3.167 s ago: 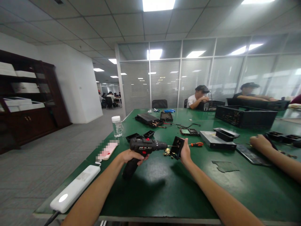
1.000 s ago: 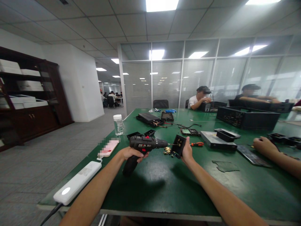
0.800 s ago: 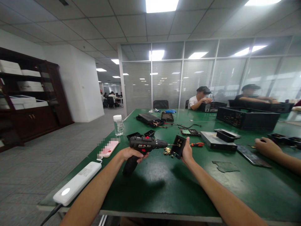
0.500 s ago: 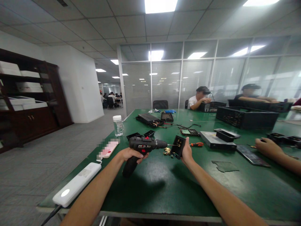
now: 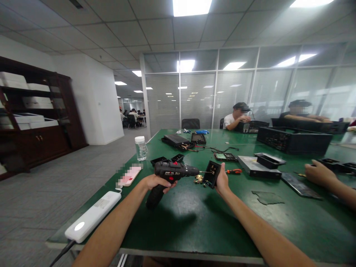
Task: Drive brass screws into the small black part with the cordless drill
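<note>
A black power drill (image 5: 174, 170) points to the right, its handle wrapped by my left hand (image 5: 160, 183). The thin bit reaches the open side of a small black tray (image 5: 211, 174), which is tilted up and holds small brass-coloured pieces. My right hand (image 5: 222, 178) grips this tray by its right side. Below the bit, several brass-coloured parts (image 5: 198, 179) lie in a loose pile on the green table (image 5: 178, 233). An orange-and-black screwdriver (image 5: 234, 171) rests just right of my right hand.
On the left are a white power strip (image 5: 93, 217), a pink phone (image 5: 132, 176) and a clear bottle (image 5: 141, 148). Silver drive (image 5: 258, 167) and black computer case (image 5: 293, 140) stand right. Another person's hand (image 5: 319, 172) is at the right; two people sit across.
The whole view has shifted slightly, so things appear a little further right. Both hands keep their holds on the drill and the tray.
</note>
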The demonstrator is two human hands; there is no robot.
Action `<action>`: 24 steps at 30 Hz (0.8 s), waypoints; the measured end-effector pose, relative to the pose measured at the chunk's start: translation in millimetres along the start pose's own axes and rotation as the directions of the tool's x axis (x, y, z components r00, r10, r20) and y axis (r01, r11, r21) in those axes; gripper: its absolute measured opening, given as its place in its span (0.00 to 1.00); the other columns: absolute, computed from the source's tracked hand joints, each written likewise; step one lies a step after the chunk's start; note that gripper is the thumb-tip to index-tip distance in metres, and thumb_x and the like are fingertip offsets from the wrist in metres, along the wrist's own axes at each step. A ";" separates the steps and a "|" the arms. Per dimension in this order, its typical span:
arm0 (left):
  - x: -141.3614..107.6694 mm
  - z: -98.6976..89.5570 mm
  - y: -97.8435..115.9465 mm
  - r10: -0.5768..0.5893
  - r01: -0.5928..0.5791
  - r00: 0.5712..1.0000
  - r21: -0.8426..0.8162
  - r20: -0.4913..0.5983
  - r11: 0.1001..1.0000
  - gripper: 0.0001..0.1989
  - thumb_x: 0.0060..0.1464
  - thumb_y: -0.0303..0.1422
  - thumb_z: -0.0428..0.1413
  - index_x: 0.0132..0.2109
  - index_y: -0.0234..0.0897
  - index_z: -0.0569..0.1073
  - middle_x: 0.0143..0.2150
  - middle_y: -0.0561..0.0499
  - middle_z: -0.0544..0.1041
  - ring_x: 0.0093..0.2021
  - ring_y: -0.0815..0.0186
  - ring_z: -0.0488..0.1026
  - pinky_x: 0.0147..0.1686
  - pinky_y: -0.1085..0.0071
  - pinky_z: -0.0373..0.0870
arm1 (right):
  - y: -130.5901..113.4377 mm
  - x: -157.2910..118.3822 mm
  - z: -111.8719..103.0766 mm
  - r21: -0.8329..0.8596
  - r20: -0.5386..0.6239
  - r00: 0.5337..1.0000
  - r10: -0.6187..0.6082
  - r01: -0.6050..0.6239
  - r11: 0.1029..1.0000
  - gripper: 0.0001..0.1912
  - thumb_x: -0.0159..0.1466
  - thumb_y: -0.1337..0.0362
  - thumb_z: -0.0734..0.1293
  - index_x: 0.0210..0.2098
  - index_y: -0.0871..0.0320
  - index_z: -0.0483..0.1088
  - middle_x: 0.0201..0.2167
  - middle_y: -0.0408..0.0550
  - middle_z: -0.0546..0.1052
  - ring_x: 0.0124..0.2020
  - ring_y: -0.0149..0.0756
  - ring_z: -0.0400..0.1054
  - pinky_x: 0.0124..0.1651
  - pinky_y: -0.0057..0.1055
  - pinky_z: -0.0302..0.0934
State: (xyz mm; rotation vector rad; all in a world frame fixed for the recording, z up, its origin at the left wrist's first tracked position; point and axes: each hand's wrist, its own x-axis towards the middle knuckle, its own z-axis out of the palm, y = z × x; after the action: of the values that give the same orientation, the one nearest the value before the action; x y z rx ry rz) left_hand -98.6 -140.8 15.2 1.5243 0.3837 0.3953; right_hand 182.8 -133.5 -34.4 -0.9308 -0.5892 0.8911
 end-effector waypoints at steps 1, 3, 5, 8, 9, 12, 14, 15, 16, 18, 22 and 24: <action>0.2 0.2 0.0 0.002 -0.002 1.000 0.000 0.000 1.000 0.19 0.38 0.30 0.55 0.41 0.27 0.65 0.32 0.46 0.65 0.20 0.74 0.61 0.21 0.75 0.58 | 0.3 0.1 -0.2 -0.001 0.004 1.000 -0.001 0.001 1.000 0.26 0.46 0.41 0.56 0.29 0.57 0.65 0.19 0.41 0.68 0.22 0.33 0.63 0.26 0.30 0.60; 0.4 0.2 -0.4 0.007 -0.007 1.000 0.000 -0.004 1.000 0.19 0.38 0.30 0.55 0.40 0.27 0.65 0.32 0.46 0.66 0.20 0.74 0.61 0.21 0.75 0.58 | 1.2 0.5 -0.7 -0.006 0.012 1.000 -0.011 0.011 1.000 0.27 0.46 0.41 0.55 0.31 0.57 0.65 0.20 0.41 0.69 0.23 0.33 0.64 0.26 0.30 0.60; 0.6 -0.4 -1.0 0.006 -0.006 1.000 0.000 -0.007 1.000 0.19 0.38 0.30 0.55 0.40 0.27 0.65 0.32 0.46 0.66 0.20 0.74 0.61 0.21 0.75 0.58 | 2.0 0.8 -1.0 -0.011 0.014 1.000 -0.019 0.019 1.000 0.27 0.46 0.41 0.55 0.32 0.57 0.65 0.21 0.41 0.69 0.23 0.33 0.64 0.27 0.30 0.60; 0.7 -2.0 -2.1 -0.002 0.002 1.000 -0.001 -0.010 1.000 0.19 0.38 0.30 0.55 0.40 0.27 0.65 0.32 0.46 0.66 0.20 0.74 0.61 0.21 0.75 0.58 | 2.3 0.5 -0.9 -0.004 0.009 1.000 -0.017 0.017 1.000 0.28 0.46 0.41 0.56 0.32 0.57 0.65 0.22 0.42 0.70 0.24 0.33 0.64 0.27 0.30 0.60; 0.8 -2.7 -2.6 -0.003 0.003 1.000 -0.001 -0.010 1.000 0.19 0.38 0.30 0.55 0.40 0.27 0.65 0.32 0.46 0.66 0.20 0.74 0.61 0.21 0.75 0.58 | 2.1 0.2 -0.8 -0.001 0.005 1.000 -0.014 0.014 1.000 0.27 0.46 0.41 0.56 0.32 0.58 0.65 0.23 0.42 0.70 0.24 0.33 0.64 0.27 0.30 0.60; 1.2 -4.6 -4.1 -0.001 0.001 1.000 -0.001 -0.007 1.000 0.19 0.38 0.30 0.54 0.41 0.26 0.65 0.32 0.46 0.66 0.20 0.74 0.61 0.22 0.75 0.58 | 0.9 -0.9 -0.4 0.002 -0.006 1.000 -0.015 0.015 1.000 0.27 0.46 0.42 0.56 0.31 0.58 0.66 0.22 0.41 0.69 0.24 0.33 0.64 0.27 0.29 0.59; 1.5 -5.5 -5.2 -0.002 0.002 1.000 -0.002 -0.009 1.000 0.19 0.38 0.29 0.54 0.41 0.26 0.65 0.32 0.46 0.66 0.20 0.74 0.62 0.22 0.75 0.58 | 0.0 -1.5 -0.3 0.001 -0.006 1.000 -0.017 0.017 1.000 0.26 0.46 0.42 0.56 0.30 0.58 0.65 0.21 0.40 0.69 0.23 0.32 0.63 0.27 0.29 0.59; 1.6 -5.7 -5.7 -0.002 0.002 1.000 -0.001 -0.011 1.000 0.19 0.38 0.29 0.54 0.41 0.26 0.65 0.32 0.46 0.66 0.20 0.74 0.62 0.22 0.75 0.58 | -0.4 -1.7 -0.2 0.001 -0.005 1.000 -0.017 0.017 1.000 0.26 0.46 0.41 0.56 0.29 0.58 0.65 0.20 0.40 0.69 0.23 0.32 0.63 0.27 0.29 0.59; 1.7 -5.8 -6.0 -0.003 0.003 1.000 0.000 -0.013 1.000 0.19 0.38 0.29 0.54 0.41 0.26 0.65 0.32 0.46 0.66 0.20 0.74 0.62 0.22 0.75 0.58 | -0.6 -1.8 -0.2 0.002 -0.005 1.000 -0.016 0.016 1.000 0.26 0.46 0.41 0.56 0.29 0.58 0.65 0.20 0.40 0.68 0.22 0.32 0.63 0.26 0.29 0.59; 1.6 -5.7 -6.2 -0.004 0.004 1.000 0.002 -0.018 1.000 0.19 0.38 0.30 0.54 0.41 0.26 0.65 0.33 0.45 0.66 0.20 0.74 0.62 0.22 0.75 0.58 | -0.7 -1.7 -0.3 0.007 -0.008 1.000 -0.016 0.016 1.000 0.26 0.46 0.41 0.56 0.29 0.58 0.65 0.20 0.40 0.68 0.22 0.32 0.63 0.26 0.29 0.59; 1.3 -4.8 -5.2 -0.009 0.009 1.000 0.005 -0.024 1.000 0.19 0.38 0.30 0.55 0.41 0.26 0.65 0.32 0.46 0.66 0.20 0.75 0.61 0.21 0.75 0.58 | 0.3 -0.8 -0.5 0.016 -0.008 1.000 -0.010 0.011 1.000 0.26 0.46 0.42 0.57 0.29 0.57 0.65 0.20 0.40 0.68 0.22 0.31 0.62 0.26 0.28 0.59; 1.1 -4.1 -4.6 -0.006 0.006 1.000 0.006 -0.022 1.000 0.19 0.38 0.30 0.54 0.41 0.26 0.65 0.32 0.46 0.66 0.20 0.75 0.61 0.21 0.75 0.58 | 0.5 -0.6 -0.5 0.030 -0.004 1.000 -0.009 0.009 1.000 0.26 0.46 0.41 0.57 0.28 0.58 0.65 0.20 0.41 0.68 0.22 0.31 0.62 0.25 0.28 0.59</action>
State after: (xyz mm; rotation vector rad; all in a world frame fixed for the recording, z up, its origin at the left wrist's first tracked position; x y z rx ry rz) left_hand -99.6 -136.7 10.6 1.5256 0.4069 0.4065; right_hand 182.7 -134.0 -35.2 -0.9023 -0.5751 0.8875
